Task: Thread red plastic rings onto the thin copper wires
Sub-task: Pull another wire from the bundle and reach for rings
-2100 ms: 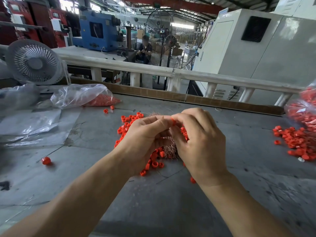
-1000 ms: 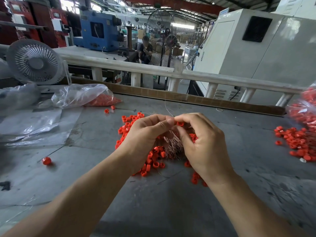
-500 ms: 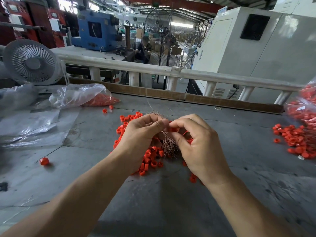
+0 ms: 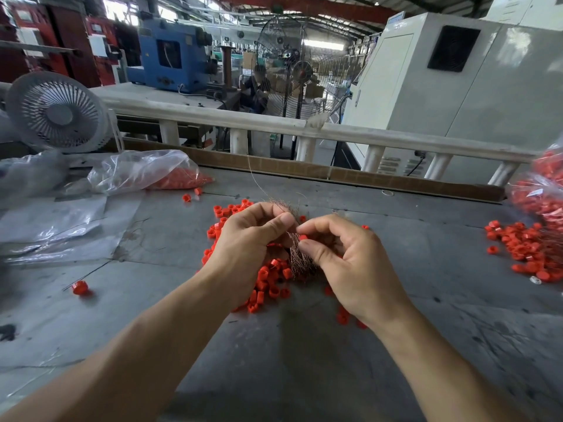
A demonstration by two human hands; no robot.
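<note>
Left hand [image 4: 253,242] pinches a copper wire [image 4: 251,170]. Right hand [image 4: 350,263] pinches a red ring [image 4: 303,237] above the wire bundle [image 4: 300,260]

2 bare forearms, left hand [image 4: 249,248] and right hand [image 4: 350,266] ungloved, no sleeves showing.

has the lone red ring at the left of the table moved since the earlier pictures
No. The lone red ring lies at the same spot beside the clear plastic sheet; the small shifts come from the head camera.

Glossy red plastic rings [image 4: 271,278], fine copper wires [image 4: 300,260], a matt grey, seemingly scuffed table [image 4: 304,360].
</note>
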